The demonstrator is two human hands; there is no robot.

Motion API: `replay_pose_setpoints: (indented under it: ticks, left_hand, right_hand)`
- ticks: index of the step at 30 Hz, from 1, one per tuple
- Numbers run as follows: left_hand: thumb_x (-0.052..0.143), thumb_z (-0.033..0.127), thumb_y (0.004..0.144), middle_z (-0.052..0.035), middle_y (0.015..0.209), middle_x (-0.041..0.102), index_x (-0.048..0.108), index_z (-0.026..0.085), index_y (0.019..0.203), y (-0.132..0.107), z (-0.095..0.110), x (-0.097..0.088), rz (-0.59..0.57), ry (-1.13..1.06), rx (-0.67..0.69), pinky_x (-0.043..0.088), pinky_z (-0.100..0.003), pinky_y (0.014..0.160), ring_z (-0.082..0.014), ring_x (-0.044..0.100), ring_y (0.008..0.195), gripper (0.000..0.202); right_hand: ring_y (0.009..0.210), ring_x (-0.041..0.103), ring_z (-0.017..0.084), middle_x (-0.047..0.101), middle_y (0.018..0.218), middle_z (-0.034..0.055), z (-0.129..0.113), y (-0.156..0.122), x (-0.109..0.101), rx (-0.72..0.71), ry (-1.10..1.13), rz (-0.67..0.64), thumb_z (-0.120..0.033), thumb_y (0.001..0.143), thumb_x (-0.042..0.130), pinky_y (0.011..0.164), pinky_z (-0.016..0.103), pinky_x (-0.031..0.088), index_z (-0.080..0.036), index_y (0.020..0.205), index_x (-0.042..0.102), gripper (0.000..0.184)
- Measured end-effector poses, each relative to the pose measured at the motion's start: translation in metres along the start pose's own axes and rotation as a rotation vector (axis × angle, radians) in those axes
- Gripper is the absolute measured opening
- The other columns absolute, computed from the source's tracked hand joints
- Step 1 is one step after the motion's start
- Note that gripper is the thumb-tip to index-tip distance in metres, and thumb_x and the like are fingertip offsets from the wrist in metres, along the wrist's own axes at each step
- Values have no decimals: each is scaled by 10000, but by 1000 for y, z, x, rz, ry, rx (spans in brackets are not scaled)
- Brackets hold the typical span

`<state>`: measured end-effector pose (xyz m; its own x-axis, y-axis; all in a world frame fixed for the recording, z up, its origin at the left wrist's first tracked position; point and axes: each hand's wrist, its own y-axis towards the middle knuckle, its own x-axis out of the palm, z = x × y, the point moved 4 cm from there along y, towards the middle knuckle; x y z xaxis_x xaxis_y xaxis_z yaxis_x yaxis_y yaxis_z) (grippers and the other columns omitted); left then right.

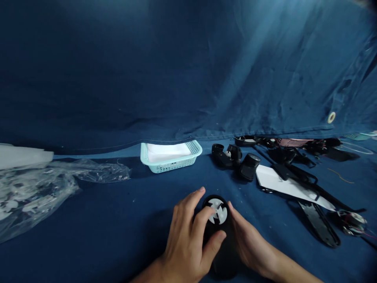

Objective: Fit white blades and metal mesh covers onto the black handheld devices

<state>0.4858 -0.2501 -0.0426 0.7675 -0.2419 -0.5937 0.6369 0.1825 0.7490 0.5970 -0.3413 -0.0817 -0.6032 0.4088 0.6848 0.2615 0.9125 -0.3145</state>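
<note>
A black rounded housing (222, 255) stands at the bottom centre, with a white round slotted insert (218, 211) set in its top opening. My left hand (188, 236) reaches over from the left, fingers spread; its index fingertip rests on the white insert and its thumb is by the front of the rim. Against the housing's right side lies my right hand (253, 243), steadying it, with most of its fingers hidden behind the housing.
Beyond my hands sits a light-blue basket (173, 164) lined with white. Clear plastic bags (38, 192) lie on the left. Several black parts (249, 167), a white sheet (290, 188) and a wired motor-like part (352, 222) are scattered at right. A blue cloth curtain (176, 70) hangs behind.
</note>
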Motion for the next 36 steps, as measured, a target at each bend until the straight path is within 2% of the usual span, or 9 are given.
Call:
replay_pose_setpoints:
  ticks: [4,11,19,23,27,36]
  left_hand:
    - [531,283,917,-174,1453,322,420,145,1289,0,1,0,23,-31,37,424,-467,993,-297,386,1295,412]
    - [471,349,950,-156,1508,219,451,202,1329,0,1,4,-105,-3,29,460,-503,958,-319,385,1303,408]
    - [479,337,942,-185,1493,264,347,169,1389,-3,0,6,-69,-55,28,471,-516,964,-312,381,1316,495]
    - [489,293,940,-161,1493,277,399,203,1351,-3,-1,5,-50,-25,22,477,-513,955,-305,408,1296,430]
    - [483,300,942,-154,1488,292,438,205,1326,-4,-1,5,-36,7,22,493,-491,933,-299,450,1257,398]
    - [438,321,965,-156,1519,264,341,205,1446,-5,-2,8,-82,54,17,471,-487,958,-299,425,1288,504]
  right_hand:
    - [1182,555,205,725,1097,21,-1,0,3,-31,7,-28,-504,939,507,1134,358,224,-218,1142,686,394]
    - [1166,569,213,704,1147,49,-2,-1,5,-18,40,-62,-469,976,447,1105,386,291,-201,1202,652,407]
    - [1156,576,205,714,1119,45,-1,-1,3,-40,13,-44,-485,975,435,1118,365,268,-207,1178,671,416]
    - [1130,595,231,720,1095,67,0,-1,6,22,60,-87,-521,967,421,1096,411,314,-197,1181,672,462]
    - [1169,570,220,707,1131,64,-1,0,7,18,82,-89,-519,964,429,1102,377,311,-185,1214,649,472]
    - [1221,540,205,729,1099,48,0,0,6,57,129,-33,-532,968,403,1137,365,255,-193,1161,681,479]
